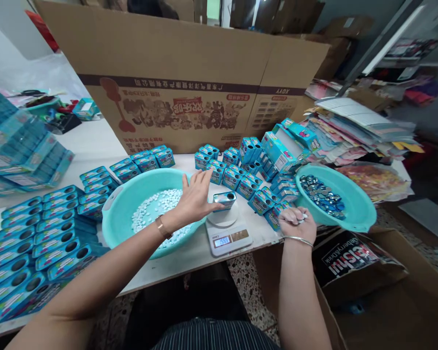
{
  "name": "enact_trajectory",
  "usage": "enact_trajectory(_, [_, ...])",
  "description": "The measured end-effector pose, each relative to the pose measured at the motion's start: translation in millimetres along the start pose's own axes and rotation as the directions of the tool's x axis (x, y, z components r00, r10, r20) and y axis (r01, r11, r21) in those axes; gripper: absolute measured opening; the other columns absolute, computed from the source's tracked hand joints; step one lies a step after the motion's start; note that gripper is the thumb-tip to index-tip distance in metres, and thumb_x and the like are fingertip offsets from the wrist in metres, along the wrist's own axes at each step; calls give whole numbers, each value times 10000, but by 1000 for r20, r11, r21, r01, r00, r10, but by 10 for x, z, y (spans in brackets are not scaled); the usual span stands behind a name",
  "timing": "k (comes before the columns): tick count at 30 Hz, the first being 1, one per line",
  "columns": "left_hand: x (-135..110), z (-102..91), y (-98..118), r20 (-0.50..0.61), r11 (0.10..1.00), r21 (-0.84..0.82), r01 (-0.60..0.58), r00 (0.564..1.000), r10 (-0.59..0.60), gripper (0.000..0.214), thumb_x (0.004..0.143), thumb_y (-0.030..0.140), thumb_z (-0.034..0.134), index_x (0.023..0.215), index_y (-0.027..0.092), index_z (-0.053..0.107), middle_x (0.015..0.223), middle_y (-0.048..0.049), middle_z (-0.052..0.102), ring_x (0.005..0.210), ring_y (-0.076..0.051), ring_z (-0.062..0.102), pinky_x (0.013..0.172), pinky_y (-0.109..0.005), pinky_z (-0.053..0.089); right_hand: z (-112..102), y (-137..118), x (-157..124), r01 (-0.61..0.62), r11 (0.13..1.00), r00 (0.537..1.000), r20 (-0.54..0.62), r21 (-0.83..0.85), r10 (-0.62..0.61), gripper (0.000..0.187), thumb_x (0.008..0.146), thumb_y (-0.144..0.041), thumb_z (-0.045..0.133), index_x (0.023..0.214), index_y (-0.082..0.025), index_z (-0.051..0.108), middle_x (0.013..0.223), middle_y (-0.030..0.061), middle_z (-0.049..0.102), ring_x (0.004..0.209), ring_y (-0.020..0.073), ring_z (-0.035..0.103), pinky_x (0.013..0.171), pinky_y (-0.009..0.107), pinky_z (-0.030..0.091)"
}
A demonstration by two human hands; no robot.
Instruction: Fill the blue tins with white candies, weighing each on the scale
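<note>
My left hand (196, 197) is open, fingers spread over the right rim of a turquoise basin (115, 228). Its thumb points at a small blue tin (225, 199) with a round hole in its top; I cannot tell whether they touch. That tin stands on the round plate of a white digital scale (219, 248), whose display is lit. White tablets (144, 211) lie in the basin, partly hidden by my left forearm. My right hand (296, 222) is closed around several white tablets, bits of which show between the fingers, beside a second turquoise basin (361, 209).
Blue tins (58, 228) stand in rows at left, and more (248, 184) behind the scale. Round metallic lids (323, 194) fill part of the right basin. A large cardboard box (190, 63) rises behind. Stacked papers (361, 129) and an open carton (405, 301) are at right.
</note>
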State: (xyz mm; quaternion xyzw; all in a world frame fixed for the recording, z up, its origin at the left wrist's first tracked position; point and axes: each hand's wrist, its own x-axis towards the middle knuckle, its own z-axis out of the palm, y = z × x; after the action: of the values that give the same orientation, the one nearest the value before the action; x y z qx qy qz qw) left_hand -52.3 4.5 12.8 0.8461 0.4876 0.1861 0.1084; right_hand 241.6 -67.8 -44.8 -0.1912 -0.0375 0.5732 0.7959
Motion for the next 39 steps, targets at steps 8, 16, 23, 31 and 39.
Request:
enact_trajectory(8, [210,284,254,95,991,98,-87,992,77,987,707,530,681,1460,174,151,1453,-189,351,1382,-373,225,1083,-677,99,34,59,-35,-21,1000,1000,-10,15,21,232,770,-122,480,578,-201,376,424,-97,330,331,57,326,362,169,337])
enact_trajectory(16, [322,374,219,125,989,122,-79,990,63,950,699,513,694,1428,146,207,1414,-195,395,1363,-373,258,1079,-673,104,-13,142,70,-53,998,998,41,-40,55,241,761,-115,505,581,-194,366,427,-105,306,335,46,326,368,157,336])
enact_trajectory(23, [321,512,108,228,998,60,-20,974,6,423,766,404,652,1098,163,550,1001,-98,683,1070,-294,579,1095,-619,123,84,547,223,-85,993,984,-163,-82,71,221,817,-177,471,602,-193,420,443,-80,421,384,65,422,411,187,433])
enact_trajectory(31, [371,208,240,-14,977,-204,-60,998,59,339,736,263,634,1070,216,599,1022,-35,634,915,-200,614,870,-341,470,294,933,271,-171,985,891,-430,-27,143,269,874,-261,442,615,-203,484,549,-30,615,541,118,628,600,311,566])
enact_trajectory(39, [501,69,613,259,927,149,-345,918,300,225,740,104,524,911,191,642,966,-73,566,862,-233,624,683,-322,491,231,1222,364,-124,987,947,-307,-100,88,273,871,-255,472,602,-208,470,518,-32,598,500,127,608,502,275,530])
